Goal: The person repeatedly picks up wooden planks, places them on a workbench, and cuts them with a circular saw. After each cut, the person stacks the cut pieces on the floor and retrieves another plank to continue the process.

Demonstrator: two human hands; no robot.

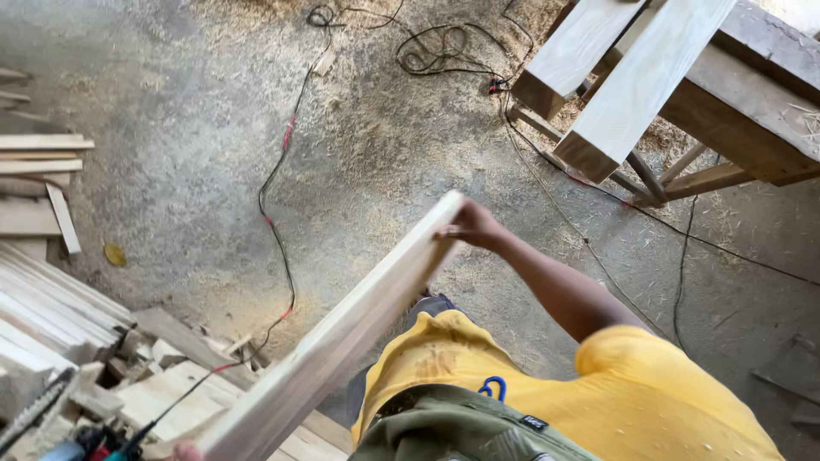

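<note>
Out at one o'clock my right hand grips the plank's far end; left hand barely visible at seven, grip unclear; plank lifted, not yet set down.

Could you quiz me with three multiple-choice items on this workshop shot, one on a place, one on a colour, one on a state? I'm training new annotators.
1. Where do the two thick beams lie?
A. upper right, on a wooden frame
B. lower left, on the scrap pile
C. flat on the floor at centre

2. What colour is the shirt?
A. blue
B. yellow
C. white

3. How is the long plank held?
A. lying flat on the floor
B. standing upright against a wall
C. raised off the floor, gripped at its far end

Answers: 1 A, the beams rest on the frame. 2 B, the shirt is yellow. 3 C, the right hand grips the plank end.
</note>
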